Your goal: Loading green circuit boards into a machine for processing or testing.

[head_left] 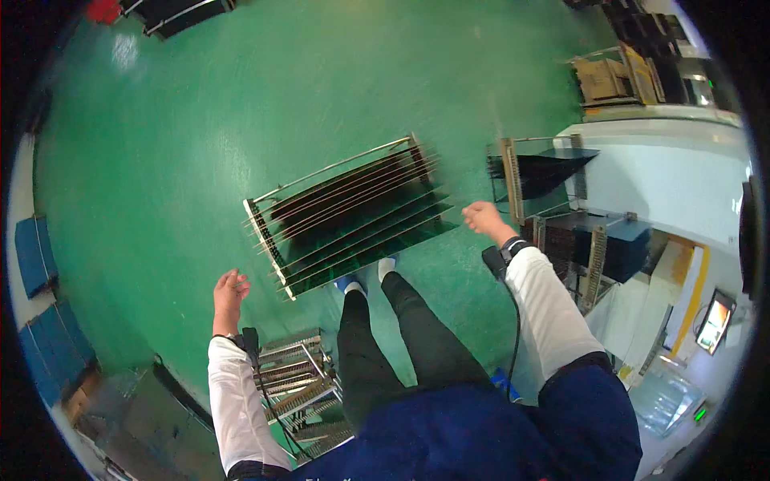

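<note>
On the green floor before my feet stands a metal rack (270, 250) holding several thin dark sheets (369, 232) in slots, one above another. My left hand (230, 290) hovers off the rack's near left corner, its fingers loosely bent and nothing visible in them. Beyond the right end of the sheets, my right hand (484, 219) is in the air with loosely curled fingers, also without anything visible in it. Neither hand appears to touch the rack. Each wrist wears a black strap with a device and a cable.
To my right, a white worktop (642, 156) stands behind racks with dark sheets (541, 172); a lit screen (715, 322) lies farther along. Stacked empty-looking metal racks (301, 385) sit beside my left leg. Blue panels (52, 345) line the left side, and cartons (605, 80) stand far right.
</note>
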`<state>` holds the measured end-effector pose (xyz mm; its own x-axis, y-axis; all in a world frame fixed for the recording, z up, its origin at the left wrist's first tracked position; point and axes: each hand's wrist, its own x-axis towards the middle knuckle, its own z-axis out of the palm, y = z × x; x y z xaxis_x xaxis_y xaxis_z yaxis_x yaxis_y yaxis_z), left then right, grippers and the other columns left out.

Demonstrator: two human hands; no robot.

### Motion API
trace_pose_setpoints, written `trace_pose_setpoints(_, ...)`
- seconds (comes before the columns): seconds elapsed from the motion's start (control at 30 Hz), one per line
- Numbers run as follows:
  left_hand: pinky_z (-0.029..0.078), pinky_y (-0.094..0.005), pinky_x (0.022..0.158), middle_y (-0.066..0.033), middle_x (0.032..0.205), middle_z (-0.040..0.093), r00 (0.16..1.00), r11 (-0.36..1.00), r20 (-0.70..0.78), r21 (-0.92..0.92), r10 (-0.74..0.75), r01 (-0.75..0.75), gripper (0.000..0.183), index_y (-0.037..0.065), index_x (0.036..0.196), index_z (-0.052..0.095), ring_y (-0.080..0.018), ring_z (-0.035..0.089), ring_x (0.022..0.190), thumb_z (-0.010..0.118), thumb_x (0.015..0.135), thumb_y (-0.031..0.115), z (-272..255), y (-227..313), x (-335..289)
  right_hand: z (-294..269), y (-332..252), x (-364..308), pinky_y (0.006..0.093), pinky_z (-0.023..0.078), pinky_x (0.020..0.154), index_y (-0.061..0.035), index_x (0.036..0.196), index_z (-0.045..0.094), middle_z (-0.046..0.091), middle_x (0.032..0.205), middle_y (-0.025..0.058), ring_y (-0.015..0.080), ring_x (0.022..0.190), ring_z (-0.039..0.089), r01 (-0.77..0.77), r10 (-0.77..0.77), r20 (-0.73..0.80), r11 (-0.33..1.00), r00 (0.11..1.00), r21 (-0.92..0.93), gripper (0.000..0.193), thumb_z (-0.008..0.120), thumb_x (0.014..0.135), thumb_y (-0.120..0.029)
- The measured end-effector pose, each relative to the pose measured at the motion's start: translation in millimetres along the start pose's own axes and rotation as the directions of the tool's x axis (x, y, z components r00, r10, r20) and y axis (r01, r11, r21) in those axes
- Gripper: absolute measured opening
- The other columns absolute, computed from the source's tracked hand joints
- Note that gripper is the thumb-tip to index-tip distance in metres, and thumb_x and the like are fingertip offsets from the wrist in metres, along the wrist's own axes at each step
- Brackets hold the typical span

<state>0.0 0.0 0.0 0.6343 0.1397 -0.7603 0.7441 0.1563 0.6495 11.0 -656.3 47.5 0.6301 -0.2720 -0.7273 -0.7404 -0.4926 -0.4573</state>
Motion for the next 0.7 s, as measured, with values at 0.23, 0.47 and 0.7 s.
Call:
trace_pose_setpoints(0.23,0.047,-0.0315,0.07,-0.0114,0.099,0.058,0.999,0.975,-0.021,-0.222,-0.025,0.019,0.038,0.002,0.114,0.047,-0.0212,0.058,0.082,0.051,0.089,0.031,37,-28,92,-11,-28,114,0.0246,0.044,0.06,-0.0053,0.097,0.059,0.06,0.082,0.0029,0.0099,0.068,0.054,-0.05,0.074,-0.148,0.986,0.986,0.157,0.046,0.057,0.081,-0.049)
trace_pose_setpoints(0.47,0.044,-0.0374,0.079,-0.0113,0.109,0.053,0.986,0.936,-0.044,-0.324,-0.161,0.138,0.044,0.003,0.115,0.045,-0.0265,0.053,0.097,0.053,0.088,0.037,31,-73,164,-12,-13,207,0.0245,0.044,0.066,-0.0058,0.1,0.058,0.058,0.085,0.0004,0.0097,0.075,0.054,-0.075,0.085,-0.048,0.98,0.995,0.186,0.049,0.054,0.083,-0.051)
trace_pose_setpoints(0.7,0.04,-0.0401,0.088,-0.0118,0.125,0.041,0.988,0.951,0.038,-0.268,-0.15,0.154,0.051,0.006,0.123,0.043,-0.0272,0.047,0.108,0.049,0.089,0.043,11,-81,199,11,8,258,0.0307,0.04,0.079,-0.008,0.111,0.054,0.057,0.107,0.0034,0.015,0.099,0.051,-0.106,-0.022,0.267,0.883,0.963,0.457,0.036,0.049,0.088,-0.036)
